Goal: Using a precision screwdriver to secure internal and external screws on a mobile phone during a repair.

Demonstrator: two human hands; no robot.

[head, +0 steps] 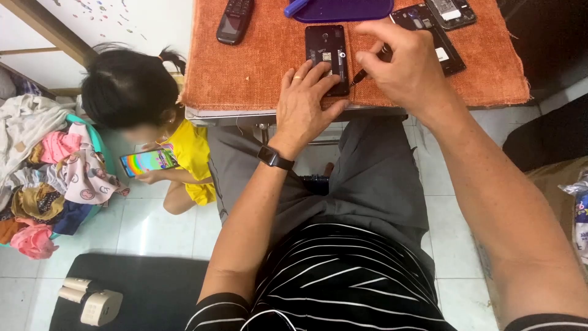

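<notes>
Opened phone (326, 49) pinned under L hand (304, 101), orange-clothed surface (257, 67).
L fingers flat on phone's lower end, no closed grip; R hand (401, 64) grip pinched shut on thin dark tool (361, 75), tip beside phone's right edge.

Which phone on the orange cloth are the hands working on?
The black one in the middle, back up: left hand presses it, right hand holds a tool to it. The others lie untouched.

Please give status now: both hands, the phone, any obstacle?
Left hand pins black phone on orange mat. Right hand holds thin tool at phone's edge. Nothing blocking.
</notes>
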